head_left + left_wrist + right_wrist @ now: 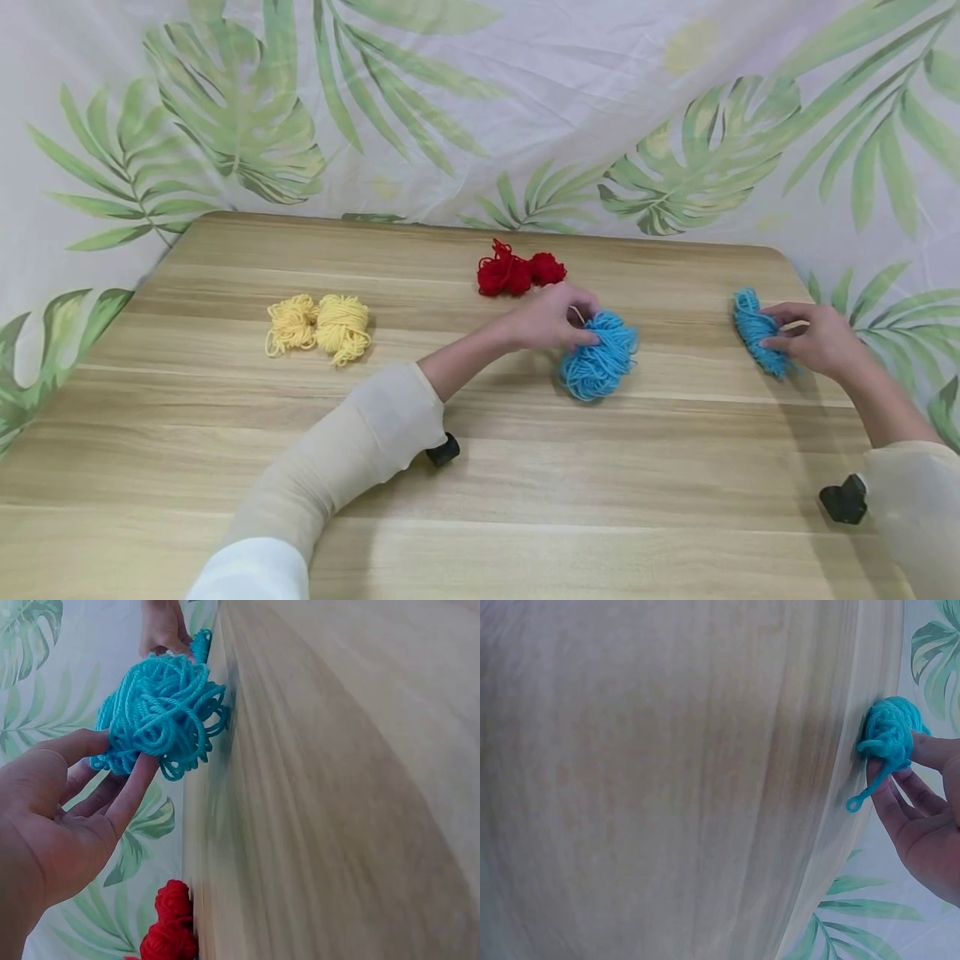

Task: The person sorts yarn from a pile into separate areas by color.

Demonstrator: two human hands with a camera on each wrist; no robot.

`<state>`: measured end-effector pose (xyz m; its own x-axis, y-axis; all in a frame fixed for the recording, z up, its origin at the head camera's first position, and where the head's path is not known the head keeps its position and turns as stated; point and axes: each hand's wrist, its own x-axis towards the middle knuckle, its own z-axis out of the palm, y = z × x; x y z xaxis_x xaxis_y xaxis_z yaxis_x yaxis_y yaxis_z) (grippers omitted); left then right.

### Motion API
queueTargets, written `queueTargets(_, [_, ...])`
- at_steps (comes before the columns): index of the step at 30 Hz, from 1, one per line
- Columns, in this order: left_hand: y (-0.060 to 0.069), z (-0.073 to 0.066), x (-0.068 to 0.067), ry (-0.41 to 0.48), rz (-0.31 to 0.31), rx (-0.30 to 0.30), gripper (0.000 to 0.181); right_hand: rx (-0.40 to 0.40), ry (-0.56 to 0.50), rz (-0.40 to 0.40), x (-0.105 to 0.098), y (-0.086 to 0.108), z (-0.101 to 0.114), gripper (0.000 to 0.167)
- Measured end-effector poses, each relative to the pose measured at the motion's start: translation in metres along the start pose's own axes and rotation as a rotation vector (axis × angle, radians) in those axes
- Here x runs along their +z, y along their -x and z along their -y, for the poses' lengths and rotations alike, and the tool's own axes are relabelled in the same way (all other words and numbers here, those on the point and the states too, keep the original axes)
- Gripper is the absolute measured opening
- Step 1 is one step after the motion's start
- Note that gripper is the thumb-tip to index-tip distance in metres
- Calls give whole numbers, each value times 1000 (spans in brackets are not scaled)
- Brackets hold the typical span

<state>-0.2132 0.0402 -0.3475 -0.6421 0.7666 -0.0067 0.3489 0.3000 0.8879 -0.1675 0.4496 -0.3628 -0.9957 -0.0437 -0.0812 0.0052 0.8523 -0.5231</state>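
Observation:
A fluffy ball of blue yarn (602, 360), with loose loops of strand, is pinched between the thumb and fingers of my left hand (549, 318). In the left wrist view this yarn ball (161, 712) appears slightly above the wooden tabletop. Toward the table's right side, my right hand (821, 340) grips a smaller, narrower bundle of blue yarn (752, 327) by its side. The right wrist view shows that bundle (889, 731) against the table surface, one loop of strand hanging off it. The palm side of each hand faces its wrist camera.
Two red yarn balls (506, 273) lie at the back middle of the wooden table (570, 483), just beyond my left hand. Two pale yellow yarn bundles (342, 327) sit side by side on the left. A leaf-patterned cloth (420, 100) hangs behind the table.

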Motion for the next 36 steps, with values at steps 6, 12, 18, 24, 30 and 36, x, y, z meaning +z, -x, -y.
queueTargets(6, [-7, 1, 9, 29, 1, -6, 10, 3, 1, -3, 0, 0, 0, 47])
queueTargets(12, [-13, 0, 15, -25, -18, 5, 10, -9, 3, -11, 0, 0, -2, 46])
queueTargets(18, [-20, -3, 20, -88, -45, 23, 10, -11, 0, -12, 1, 0, -2, 46])
queueTargets(24, [-27, -5, 23, -99, -58, 6, 11, -6, -2, -9, 2, 0, -1, 46])
queueTargets(30, [-31, -6, 28, -95, -54, 3, 13, -4, 3, -6, 1, 0, -1, 46])
queueTargets(36, [-37, -7, 36, -104, -53, 7, 12, -12, 0, -12, 1, 0, -1, 45])
